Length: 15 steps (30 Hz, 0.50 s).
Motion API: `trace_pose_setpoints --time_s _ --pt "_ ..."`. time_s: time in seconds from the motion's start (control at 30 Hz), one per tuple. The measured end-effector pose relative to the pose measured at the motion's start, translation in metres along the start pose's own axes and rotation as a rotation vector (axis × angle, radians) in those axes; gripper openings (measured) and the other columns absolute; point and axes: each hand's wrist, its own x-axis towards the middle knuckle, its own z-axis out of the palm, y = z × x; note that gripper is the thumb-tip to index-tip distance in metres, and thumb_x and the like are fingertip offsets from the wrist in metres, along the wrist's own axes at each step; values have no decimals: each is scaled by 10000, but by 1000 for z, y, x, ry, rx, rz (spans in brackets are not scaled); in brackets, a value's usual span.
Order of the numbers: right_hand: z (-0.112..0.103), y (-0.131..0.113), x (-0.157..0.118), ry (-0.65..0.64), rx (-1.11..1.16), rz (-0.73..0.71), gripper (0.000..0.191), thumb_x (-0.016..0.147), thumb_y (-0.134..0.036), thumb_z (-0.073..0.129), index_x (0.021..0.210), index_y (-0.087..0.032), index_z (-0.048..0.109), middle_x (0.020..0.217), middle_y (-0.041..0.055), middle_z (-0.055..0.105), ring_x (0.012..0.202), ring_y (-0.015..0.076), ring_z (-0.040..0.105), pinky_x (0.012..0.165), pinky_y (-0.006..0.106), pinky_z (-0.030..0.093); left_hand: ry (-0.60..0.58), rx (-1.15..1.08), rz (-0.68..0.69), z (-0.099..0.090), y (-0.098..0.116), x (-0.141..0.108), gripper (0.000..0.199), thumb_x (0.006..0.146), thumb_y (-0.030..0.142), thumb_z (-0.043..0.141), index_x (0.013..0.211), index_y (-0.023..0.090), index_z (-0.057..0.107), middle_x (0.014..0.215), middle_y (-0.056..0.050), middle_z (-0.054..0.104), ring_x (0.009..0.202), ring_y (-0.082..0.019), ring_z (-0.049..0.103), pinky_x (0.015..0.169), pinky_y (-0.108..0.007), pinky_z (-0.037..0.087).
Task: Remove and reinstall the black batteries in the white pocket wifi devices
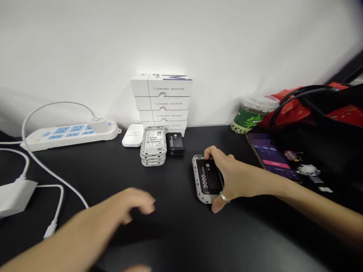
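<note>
My right hand (231, 175) grips a white, rounded handheld device (204, 198) by its opposite short ends, the thumb at the near end and a finger at the far end. A black battery (208, 177) marked 3000mAh lies in the device's uncovered back; the hand hides its right side. My left hand (129, 207), blurred, hovers over the table with nothing in it, its fingers bent and apart. Farther back are a stack of similar devices (153, 140) with bare label sides up, several white back covers (133, 135), and a pile of black batteries (175, 142).
White boxes (170, 90) are stacked against the wall. On the left are a power strip (70, 132), a white adapter (17, 196) and looping cables. At right stand a lidded drink cup (251, 115), a phone (276, 160), small trinkets (309, 170) and red bags (289, 109).
</note>
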Motion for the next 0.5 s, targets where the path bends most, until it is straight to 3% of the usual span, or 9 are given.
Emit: trace_pose_setpoints --time_s 0.03,0.1,0.17,0.23,0.33,0.5 --pt "-1 -2 0 1 -3 8 956 360 -531 956 1064 -253 372 1122 69 517 988 341 541 797 418 494 -50 -14 27 3 12 16 540 892 441 694 1399 412 513 1400 -2 607 1105 -306 684 903 -518 617" --pt "-2 -3 1 16 -9 0 946 351 -538 958 1026 -255 359 1110 65 523 988 341 543 820 440 492 -269 -13 72 13 32 52 813 802 318 778 1509 340 377 1577 -77 447 1348 -355 556 1094 -540 524" --pt "-2 -2 1 41 7 -41 912 347 -533 960 971 -261 353 1095 51 533 993 332 548 873 470 482 -353 6 120 26 45 85 1081 675 269 894 1563 257 279 1649 -163 304 1518 -405 317 1205 -590 388" --pt "-1 1 0 69 63 -90 862 381 -517 955 954 -262 364 1092 40 552 998 320 561 909 479 475 -372 -20 179 37 50 111 1238 599 280 947 1587 220 203 1608 -199 348 1509 -406 315 1200 -591 387" --pt "3 8 -5 102 176 -136 766 469 -498 938 977 -253 420 1104 48 600 995 309 592 883 453 499 -376 -9 202 44 48 129 1238 582 332 958 1561 139 224 1487 -218 469 1404 -402 437 1144 -572 448" --pt "10 16 -18 255 273 -118 515 664 -402 861 1054 -265 555 1133 43 707 1052 313 665 926 450 520 -423 8 181 45 46 125 1178 565 420 960 1498 134 299 1431 -215 509 1334 -393 496 1114 -555 471"
